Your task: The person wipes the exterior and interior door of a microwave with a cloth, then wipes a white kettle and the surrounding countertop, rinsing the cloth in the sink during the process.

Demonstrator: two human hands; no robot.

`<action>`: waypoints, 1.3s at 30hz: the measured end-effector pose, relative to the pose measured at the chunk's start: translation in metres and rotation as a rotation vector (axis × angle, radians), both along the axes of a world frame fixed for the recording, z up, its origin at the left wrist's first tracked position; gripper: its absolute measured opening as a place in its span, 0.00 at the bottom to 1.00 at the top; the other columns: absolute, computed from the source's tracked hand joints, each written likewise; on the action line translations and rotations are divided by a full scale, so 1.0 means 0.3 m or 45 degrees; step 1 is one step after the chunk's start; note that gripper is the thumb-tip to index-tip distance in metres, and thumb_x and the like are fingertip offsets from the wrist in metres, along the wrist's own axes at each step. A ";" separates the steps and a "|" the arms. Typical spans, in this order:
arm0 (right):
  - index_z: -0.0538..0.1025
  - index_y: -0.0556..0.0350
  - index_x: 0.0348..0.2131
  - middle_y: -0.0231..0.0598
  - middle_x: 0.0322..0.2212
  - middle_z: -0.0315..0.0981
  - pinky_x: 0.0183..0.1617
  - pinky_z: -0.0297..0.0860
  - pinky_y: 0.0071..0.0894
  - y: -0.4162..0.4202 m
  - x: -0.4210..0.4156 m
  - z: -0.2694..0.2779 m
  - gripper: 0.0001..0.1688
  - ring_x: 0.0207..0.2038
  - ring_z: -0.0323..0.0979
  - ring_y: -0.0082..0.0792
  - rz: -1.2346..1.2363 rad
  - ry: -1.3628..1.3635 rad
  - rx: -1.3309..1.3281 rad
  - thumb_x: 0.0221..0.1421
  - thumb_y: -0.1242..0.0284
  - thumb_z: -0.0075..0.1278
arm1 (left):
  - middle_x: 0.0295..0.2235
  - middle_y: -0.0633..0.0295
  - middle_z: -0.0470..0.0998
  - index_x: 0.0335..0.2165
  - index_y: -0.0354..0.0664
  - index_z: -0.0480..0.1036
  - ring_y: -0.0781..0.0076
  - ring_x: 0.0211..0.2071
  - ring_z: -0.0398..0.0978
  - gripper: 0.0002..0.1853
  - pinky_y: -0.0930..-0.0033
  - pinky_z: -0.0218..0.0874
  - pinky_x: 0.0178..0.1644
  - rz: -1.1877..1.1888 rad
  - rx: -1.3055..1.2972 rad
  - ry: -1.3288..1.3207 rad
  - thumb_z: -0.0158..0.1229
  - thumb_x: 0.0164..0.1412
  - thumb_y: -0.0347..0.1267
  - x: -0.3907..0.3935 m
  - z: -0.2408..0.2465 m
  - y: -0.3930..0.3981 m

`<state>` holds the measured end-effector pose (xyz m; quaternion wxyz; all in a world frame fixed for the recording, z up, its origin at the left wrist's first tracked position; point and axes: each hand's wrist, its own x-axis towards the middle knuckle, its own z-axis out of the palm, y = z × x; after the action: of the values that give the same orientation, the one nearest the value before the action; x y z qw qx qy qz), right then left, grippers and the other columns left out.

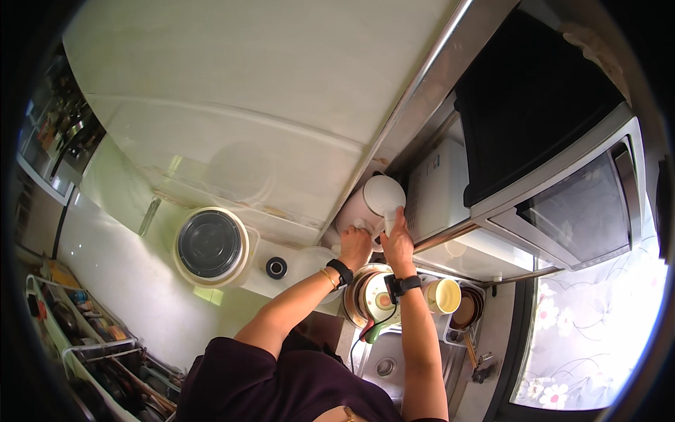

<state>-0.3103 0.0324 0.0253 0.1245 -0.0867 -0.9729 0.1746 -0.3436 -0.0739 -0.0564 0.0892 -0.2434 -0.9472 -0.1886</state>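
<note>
A pale pink and white electric kettle [384,194] stands in the corner beneath the shelf. On its white handle lies my right hand [399,242], with the fingers around it. My left hand [356,246] is at the kettle's lower front, its fingers bent against a small whitish thing that they partly hide; whether they grip it I cannot tell. Stacked bowls and plates [352,303] lie below my wrists, and a yellow cup [444,296] is at their right. A clear plastic lid or bowl [319,264] is partly behind my left forearm.
A microwave oven [575,205] stands on the metal shelf at the right, beside a white appliance [437,190]. Below is a steel sink [386,367]. At the left are a round container with a dark lid [210,243], a small dark ring-shaped object [276,268] and white storage baskets [100,345].
</note>
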 end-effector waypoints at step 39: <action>0.44 0.65 0.61 0.66 0.51 0.59 0.45 0.69 0.45 -0.006 0.012 0.046 0.49 0.46 0.68 0.60 0.021 -0.089 -0.184 0.49 0.71 0.54 | 0.24 0.44 0.75 0.23 0.34 0.75 0.43 0.31 0.73 0.11 0.49 0.64 0.35 -0.133 0.726 -0.449 0.50 0.53 0.31 -0.055 0.179 -0.070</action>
<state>-0.3069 0.0305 0.0390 0.0824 -0.0933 -0.9622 0.2424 -0.3600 -0.0948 -0.0028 -0.0213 -0.2205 -0.8435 -0.4894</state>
